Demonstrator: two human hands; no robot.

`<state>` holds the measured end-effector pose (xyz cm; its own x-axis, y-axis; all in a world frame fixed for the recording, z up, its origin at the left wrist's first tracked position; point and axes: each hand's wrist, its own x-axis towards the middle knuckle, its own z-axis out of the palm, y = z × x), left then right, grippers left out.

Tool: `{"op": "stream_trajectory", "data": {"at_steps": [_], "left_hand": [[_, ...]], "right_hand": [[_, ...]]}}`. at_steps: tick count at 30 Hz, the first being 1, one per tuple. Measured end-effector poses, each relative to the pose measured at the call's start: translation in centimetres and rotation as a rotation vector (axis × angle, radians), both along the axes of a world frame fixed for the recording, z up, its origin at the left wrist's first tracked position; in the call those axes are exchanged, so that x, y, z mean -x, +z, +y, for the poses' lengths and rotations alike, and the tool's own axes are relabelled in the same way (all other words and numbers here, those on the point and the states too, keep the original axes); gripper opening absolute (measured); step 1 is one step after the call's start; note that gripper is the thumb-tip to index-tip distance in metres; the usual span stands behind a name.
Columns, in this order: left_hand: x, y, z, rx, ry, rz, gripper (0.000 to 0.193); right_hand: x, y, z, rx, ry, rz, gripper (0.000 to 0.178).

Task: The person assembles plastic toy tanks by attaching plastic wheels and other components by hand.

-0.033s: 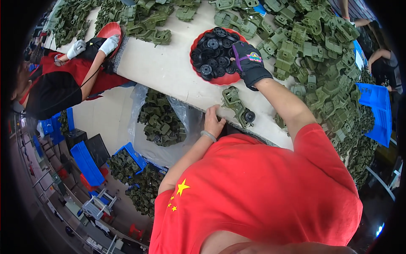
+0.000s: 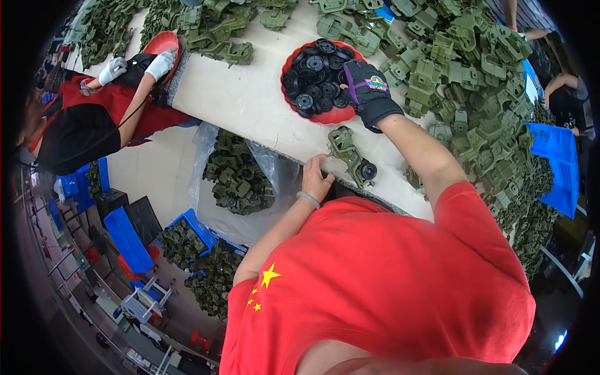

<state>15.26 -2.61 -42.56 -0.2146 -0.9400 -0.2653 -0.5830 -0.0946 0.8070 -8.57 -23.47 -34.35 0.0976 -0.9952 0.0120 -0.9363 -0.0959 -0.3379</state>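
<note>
My right hand (image 2: 370, 94), in a black glove with purple trim, is at the right rim of a red scalloped bowl (image 2: 331, 119). Its fingers curl down among the black toy wheels (image 2: 315, 64) heaped inside; whatever they grip is hidden. Bare, with a pale band at the wrist, my left hand (image 2: 316, 182) rests on the table's near edge, fingers apart and holding nothing. Just right of it lies an olive-green toy vehicle chassis (image 2: 345, 147), one black wheel (image 2: 369, 172) showing at its near end.
Green plastic vehicle parts (image 2: 465, 94) pile up along the table's right side; more (image 2: 219, 28) lie at the far left. Below the table edge, a clear-bag-lined container (image 2: 240, 175) holds green parts. A co-worker's white-gloved hands (image 2: 164, 65) are beside another red bowl (image 2: 161, 42). Blue crates (image 2: 556, 165) stand right.
</note>
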Motion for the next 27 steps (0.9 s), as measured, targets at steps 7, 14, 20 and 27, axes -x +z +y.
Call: {"op": "stream_trajectory", "data": {"at_steps": [7,14,20,27], "left_hand": [[1.2,1.9,-1.4,-0.003,-0.045,-0.099,0.058],[4.0,3.4,-0.8,-0.379,0.050,0.304,0.093],[6.6,2.3,-1.0,-0.242,-0.196,0.295,0.104],[7.0,2.2,-1.0,-0.104,-0.460,-0.129,0.096]], "right_hand": [[2.6,0.3,7.1,0.081,0.049,-0.495,0.046],[2.3,-0.6,21.9,-0.412,-0.528,-1.022,0.040],[0.8,0.2,27.5,-0.556,-0.574,-1.182,0.046],[4.0,2.1,26.9,-0.310,-0.558,-0.704,0.044]]}}
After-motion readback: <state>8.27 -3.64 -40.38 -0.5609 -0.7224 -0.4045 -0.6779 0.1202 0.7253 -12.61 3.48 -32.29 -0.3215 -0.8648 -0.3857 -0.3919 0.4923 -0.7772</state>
